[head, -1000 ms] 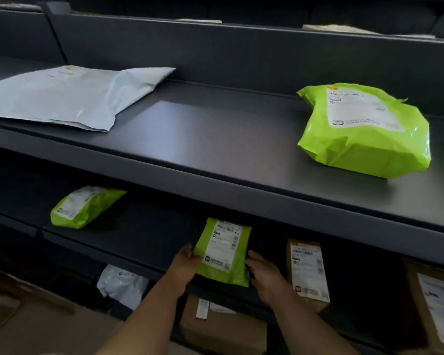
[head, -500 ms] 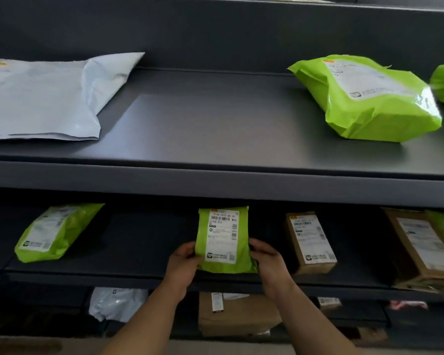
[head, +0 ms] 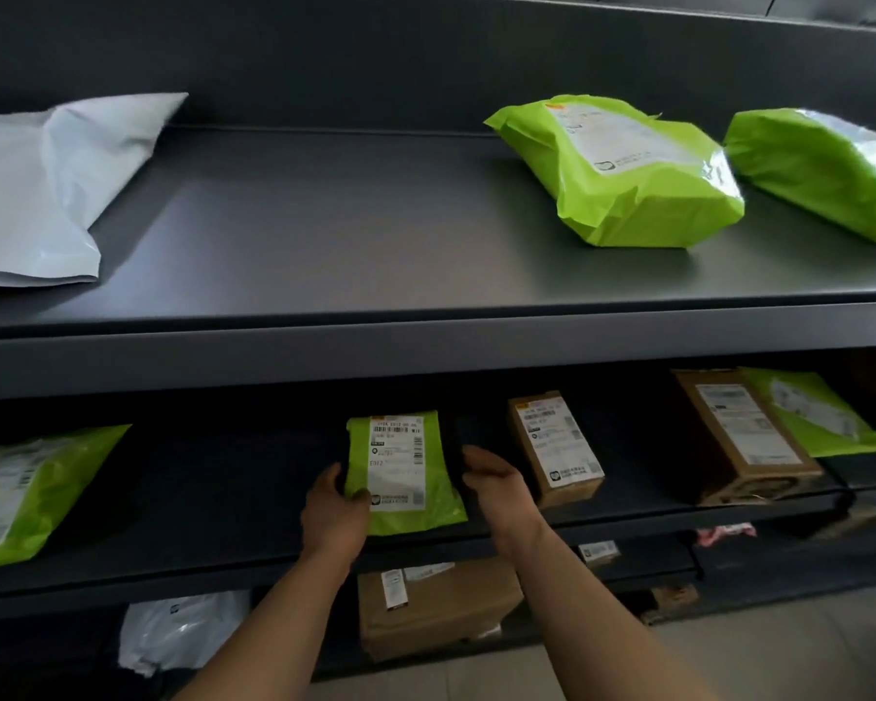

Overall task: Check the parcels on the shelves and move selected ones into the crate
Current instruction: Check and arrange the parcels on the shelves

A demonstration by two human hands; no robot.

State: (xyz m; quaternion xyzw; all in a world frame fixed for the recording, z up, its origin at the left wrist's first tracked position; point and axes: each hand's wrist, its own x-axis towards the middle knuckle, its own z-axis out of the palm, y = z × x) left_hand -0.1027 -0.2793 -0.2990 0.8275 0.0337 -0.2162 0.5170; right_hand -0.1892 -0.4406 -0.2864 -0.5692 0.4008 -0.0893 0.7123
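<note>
A small green parcel (head: pixel 403 473) with a white label lies face up on the middle shelf (head: pixel 244 498). My left hand (head: pixel 336 513) holds its left lower edge, thumb on top. My right hand (head: pixel 499 490) hovers just right of the parcel, fingers loosely curved, a small gap from its edge. No crate is in view.
The middle shelf also carries a green parcel (head: pixel 26 493) at left, a small brown box (head: pixel 557 447), a larger brown box (head: pixel 744 437) and a green mailer (head: pixel 825 412). On the top shelf are a white mailer (head: pixel 46 189) and two green parcels (head: pixel 623 174) (head: pixel 825 169). Below sit a brown box (head: pixel 436 609) and a white bag (head: pixel 183 629).
The parcel has been laid down flat on the middle shelf. My right hand has let go of it and drawn slightly away; my left still holds it. The view has moved closer.
</note>
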